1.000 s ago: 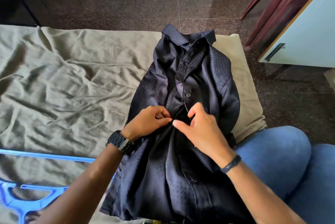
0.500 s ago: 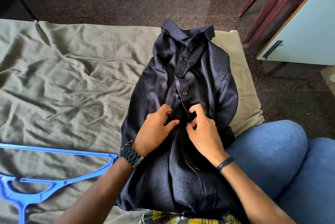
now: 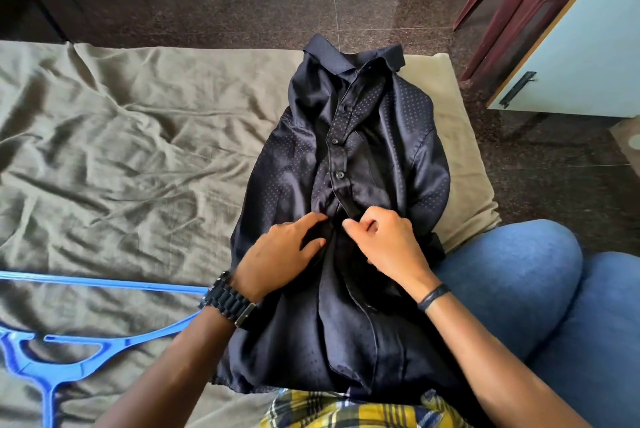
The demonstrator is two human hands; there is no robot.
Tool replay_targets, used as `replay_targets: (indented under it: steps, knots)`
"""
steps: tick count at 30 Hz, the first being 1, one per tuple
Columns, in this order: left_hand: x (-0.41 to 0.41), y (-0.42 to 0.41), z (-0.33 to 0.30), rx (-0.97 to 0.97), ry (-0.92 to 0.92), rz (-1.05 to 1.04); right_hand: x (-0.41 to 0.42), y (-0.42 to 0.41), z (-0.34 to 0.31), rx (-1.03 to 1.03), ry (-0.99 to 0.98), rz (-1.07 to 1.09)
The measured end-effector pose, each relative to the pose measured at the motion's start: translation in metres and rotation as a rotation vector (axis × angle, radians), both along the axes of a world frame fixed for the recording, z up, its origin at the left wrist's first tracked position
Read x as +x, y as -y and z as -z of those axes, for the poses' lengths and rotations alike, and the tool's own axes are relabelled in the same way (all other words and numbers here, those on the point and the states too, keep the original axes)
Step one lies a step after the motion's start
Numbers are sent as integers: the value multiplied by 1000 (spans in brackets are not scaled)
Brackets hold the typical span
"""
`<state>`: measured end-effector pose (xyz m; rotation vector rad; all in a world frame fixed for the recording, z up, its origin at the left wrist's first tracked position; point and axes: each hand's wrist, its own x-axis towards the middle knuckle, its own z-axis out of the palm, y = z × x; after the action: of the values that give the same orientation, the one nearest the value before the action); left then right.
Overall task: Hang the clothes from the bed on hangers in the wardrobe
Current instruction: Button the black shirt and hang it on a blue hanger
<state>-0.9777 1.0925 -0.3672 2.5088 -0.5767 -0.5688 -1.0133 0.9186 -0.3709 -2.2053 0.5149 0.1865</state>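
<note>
My left hand (image 3: 284, 251) lies on the dark dotted shirt (image 3: 349, 213), fingers loosely spread, pressing the cloth beside the button placket. My right hand (image 3: 388, 240) is curled, thumb and forefinger pinching the placket edge just below the second visible button. I judge I am working the shirt's buttons before hanging it; next I need the blue hanger (image 3: 69, 355), which lies left of the shirt on the olive bedsheet (image 3: 131, 150). A yellow plaid garment (image 3: 339, 410) peeks out under the shirt's hem.

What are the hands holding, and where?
The right hand pinches the shirt at its button placket, mid-front; the left hand rests on the shirt.
</note>
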Motion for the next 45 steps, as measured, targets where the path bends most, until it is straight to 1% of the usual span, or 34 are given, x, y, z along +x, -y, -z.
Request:
replay_targets:
  steps: [2, 4, 7, 10, 12, 15, 18, 20, 22, 24, 26, 28, 30, 31, 34, 36, 40, 43, 45]
  knots:
    - [-1, -10, -6, 81, -34, 55, -9, -2, -6, -80, -109, -182]
    - [-1, -17, -11, 117, -62, 67, -16, -4, -10, -124, -209, -325]
    - [-4, -25, -20, 193, -107, 127, -24, -7, -17, -140, -285, -417]
    - [-6, -29, -34, 209, -247, 206, -26, -7, -24, -154, -342, -508]
    - [-8, -29, -39, 212, -279, 230, -27, -5, -29, -152, -334, -534]
    - [-11, -26, -41, 131, -284, 168, -28, 0, -38, -90, -268, -487]
    - [-14, -21, -44, -15, -252, 30, -34, 9, -45, 62, -240, -391]
    - [-19, -17, -42, -24, -252, 23, -40, 15, -50, 144, -244, -376]
    - [-27, -14, -37, -1, -266, 23, -47, 19, -55, 93, -244, -390]
    - [-32, -13, -30, 26, -260, -2, -53, 19, -58, 12, -204, -372]
    - [-35, -12, -26, 64, -190, -15, -57, 16, -57, -34, -146, -334]
    - [-36, -12, -26, 94, -87, -10, -60, 13, -57, -30, -82, -283]
    - [-40, -13, -25, 121, -20, -8, -60, 11, -56, 42, -31, -241]
    - [-41, -13, -24, 134, 5, -6, -59, 10, -58, 110, -24, -210]
    - [-44, -15, -18, 159, 50, -10, -57, 11, -59, 441, -87, -113]
    - [-46, -15, -12, 166, 51, -5, -58, 10, -59, 564, -125, -94]
    - [-48, -18, -3, 103, 60, -3, -62, 9, -53, 672, -112, -61]
    - [-49, -21, 0, 72, 62, -14, -64, 5, -51, 667, -56, -105]
    - [-50, -20, 3, 63, 68, 31, -65, 2, -51, 658, -35, -91]
